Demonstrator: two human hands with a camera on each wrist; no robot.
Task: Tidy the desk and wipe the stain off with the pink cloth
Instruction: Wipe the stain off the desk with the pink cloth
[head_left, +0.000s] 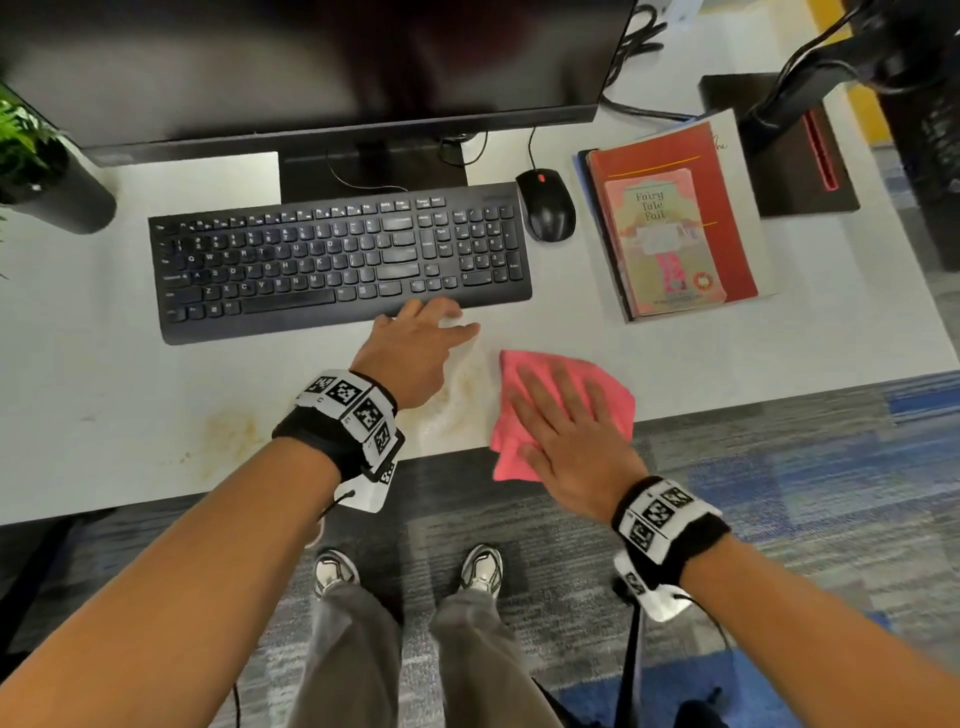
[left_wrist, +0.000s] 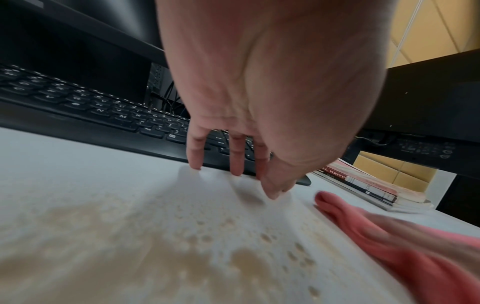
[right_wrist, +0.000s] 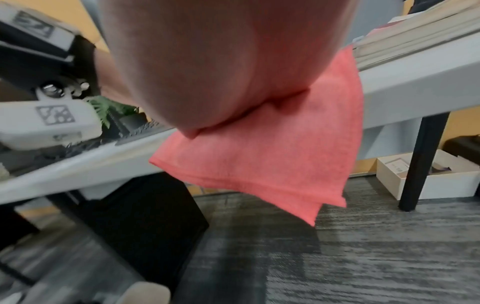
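Note:
A folded pink cloth (head_left: 613, 395) lies at the desk's front edge, one corner hanging over it (right_wrist: 272, 164). My right hand (head_left: 561, 415) presses flat on the cloth with straight fingers. A brownish wet stain (head_left: 462, 395) spreads just left of the cloth and shows as beige blotches and droplets (left_wrist: 130, 246) in the left wrist view. A fainter stain (head_left: 228, 431) marks the desk further left. My left hand (head_left: 421, 338) rests open on the white desk (head_left: 727, 343), fingertips (left_wrist: 194, 162) touching the surface by the keyboard's front edge.
A black keyboard (head_left: 337, 254) sits before the monitor (head_left: 311, 67), with a black mouse (head_left: 545, 208) to its right. A stack of books (head_left: 675, 223) lies at the right, a black box (head_left: 789, 150) behind it. A potted plant (head_left: 36, 161) stands far left.

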